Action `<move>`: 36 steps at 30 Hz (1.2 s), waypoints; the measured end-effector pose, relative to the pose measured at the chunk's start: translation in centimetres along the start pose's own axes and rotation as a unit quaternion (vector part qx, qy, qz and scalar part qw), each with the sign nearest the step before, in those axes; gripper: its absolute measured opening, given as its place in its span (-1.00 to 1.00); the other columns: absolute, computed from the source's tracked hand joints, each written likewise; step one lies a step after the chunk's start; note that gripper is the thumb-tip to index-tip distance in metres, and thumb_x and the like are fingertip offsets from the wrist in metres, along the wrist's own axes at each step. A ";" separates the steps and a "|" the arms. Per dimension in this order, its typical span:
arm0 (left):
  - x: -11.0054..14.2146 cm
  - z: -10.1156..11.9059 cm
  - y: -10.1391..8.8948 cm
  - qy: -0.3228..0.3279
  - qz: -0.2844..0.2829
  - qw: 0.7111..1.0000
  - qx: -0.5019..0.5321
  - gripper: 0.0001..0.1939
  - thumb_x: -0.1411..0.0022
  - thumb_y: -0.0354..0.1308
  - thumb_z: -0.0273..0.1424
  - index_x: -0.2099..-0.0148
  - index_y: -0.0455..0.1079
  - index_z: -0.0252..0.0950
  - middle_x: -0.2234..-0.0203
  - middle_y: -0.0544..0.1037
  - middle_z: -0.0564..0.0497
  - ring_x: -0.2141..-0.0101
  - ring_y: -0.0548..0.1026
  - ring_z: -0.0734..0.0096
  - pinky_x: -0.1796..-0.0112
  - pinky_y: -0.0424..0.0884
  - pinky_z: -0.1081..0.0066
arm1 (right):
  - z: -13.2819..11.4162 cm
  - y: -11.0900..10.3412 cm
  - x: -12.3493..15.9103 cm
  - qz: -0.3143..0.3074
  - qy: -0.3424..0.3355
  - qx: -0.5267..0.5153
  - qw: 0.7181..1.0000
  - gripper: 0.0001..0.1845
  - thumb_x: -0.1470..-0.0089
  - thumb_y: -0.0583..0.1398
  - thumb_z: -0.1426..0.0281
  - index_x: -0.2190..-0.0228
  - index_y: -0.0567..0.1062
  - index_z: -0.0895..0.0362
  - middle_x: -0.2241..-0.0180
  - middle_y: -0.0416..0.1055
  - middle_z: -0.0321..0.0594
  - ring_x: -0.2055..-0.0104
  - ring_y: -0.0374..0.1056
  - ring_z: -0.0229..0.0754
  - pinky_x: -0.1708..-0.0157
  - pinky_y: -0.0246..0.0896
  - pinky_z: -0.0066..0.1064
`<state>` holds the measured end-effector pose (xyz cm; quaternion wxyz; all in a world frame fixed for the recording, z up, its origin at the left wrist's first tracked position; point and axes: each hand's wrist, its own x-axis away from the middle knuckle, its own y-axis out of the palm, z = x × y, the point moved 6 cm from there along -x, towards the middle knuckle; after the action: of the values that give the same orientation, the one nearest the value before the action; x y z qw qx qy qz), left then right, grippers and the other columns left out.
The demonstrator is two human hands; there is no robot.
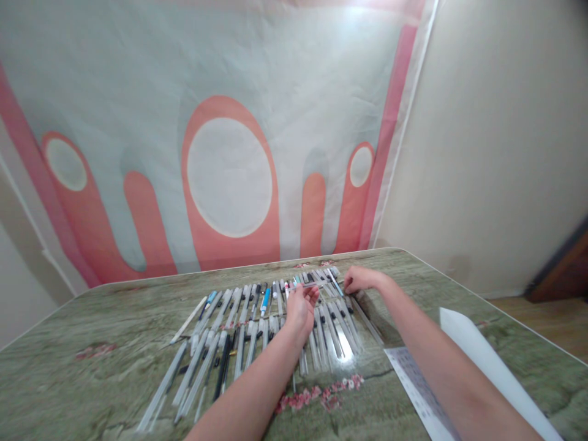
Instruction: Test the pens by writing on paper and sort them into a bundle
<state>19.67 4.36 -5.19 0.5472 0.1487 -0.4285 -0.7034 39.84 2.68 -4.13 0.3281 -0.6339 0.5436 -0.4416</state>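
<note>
Two rows of pens lie side by side on the table, mostly with clear or whitish barrels and some dark parts. My left hand (301,309) is raised over the middle of the rows, palm partly turned up, its fingers pinching a thin, clear pen (311,285) held roughly level. Past the right end of the far row, my right hand (359,279) is low at the tabletop with curled fingers; whatever they may hold is hidden. A blue-and-white pen (265,302) stands out in the far row. Several black pens (222,366) lie in the near row.
The table (92,386) has a green marbled top with pink flower prints. A printed sheet (416,383) lies under my right forearm, beside a curled white sheet (487,367). One clear stick-like piece (367,320) lies right of the rows. A patterned cloth (229,79) hangs behind.
</note>
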 end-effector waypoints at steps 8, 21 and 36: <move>0.1 0.0 0.1 -0.004 -0.002 1.000 -0.002 -0.89 -0.23 -0.12 -0.48 0.34 0.18 -0.36 0.56 0.42 -0.04 0.56 0.43 0.52 0.49 0.39 0.52 | 0.2 0.3 0.1 -0.027 0.020 -0.002 0.999 -0.74 0.30 0.21 0.37 0.47 0.58 0.20 0.55 0.48 -0.24 0.51 0.33 -0.24 0.52 0.14 -0.53; 0.1 0.0 0.1 -0.007 0.004 1.000 -0.003 -0.87 -0.23 -0.12 -0.47 0.35 0.19 -0.35 0.57 0.43 -0.06 0.56 0.43 0.51 0.49 0.39 0.52 | 3.0 -0.5 2.1 -0.039 0.184 -0.040 0.981 -0.74 0.32 0.27 0.28 0.68 0.44 0.26 0.72 0.38 -0.16 0.61 0.34 -0.18 0.61 0.23 -0.42; -0.1 -0.3 0.0 -0.009 -0.004 1.000 -0.007 -0.87 -0.23 -0.12 -0.46 0.35 0.20 -0.36 0.56 0.43 -0.05 0.56 0.43 0.53 0.49 0.39 0.53 | 2.5 0.0 2.1 -0.069 0.147 -0.111 0.981 -0.84 0.30 0.26 0.36 0.63 0.44 0.21 0.70 0.40 -0.29 0.58 0.37 -0.25 0.55 0.27 -0.49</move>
<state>19.91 4.30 -5.32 0.5418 0.1401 -0.4275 -0.7100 42.16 0.44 -4.73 0.1412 -0.6306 0.5865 -0.4882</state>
